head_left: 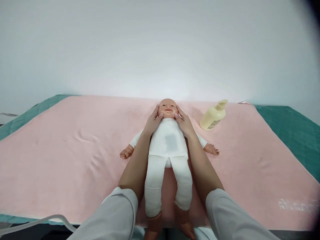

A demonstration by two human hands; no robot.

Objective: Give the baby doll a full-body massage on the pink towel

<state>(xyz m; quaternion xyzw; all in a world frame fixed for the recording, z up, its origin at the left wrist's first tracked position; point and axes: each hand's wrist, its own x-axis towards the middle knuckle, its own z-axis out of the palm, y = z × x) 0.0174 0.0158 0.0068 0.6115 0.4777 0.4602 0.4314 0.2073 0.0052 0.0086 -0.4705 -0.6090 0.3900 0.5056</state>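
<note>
A baby doll point(168, 143) with a white cloth body lies on its back on a pink towel point(62, 150), its head away from me. My left hand point(152, 120) cups one side of the doll's head, thumb at the jaw. On the other side, my right hand point(184, 120) cups the head in the same way, fingers along the cheek. A grey-blue patch marks the doll's chest. Both its arms stretch out sideways past my forearms, and its legs point toward me.
A pale yellow pump bottle point(213, 116) stands tilted on the towel, right of the doll's head. Green quilted padding point(287, 133) shows beyond the towel's edges. A white wall point(160, 46) rises behind. A pale tube or cable point(52, 218) curves at the lower left.
</note>
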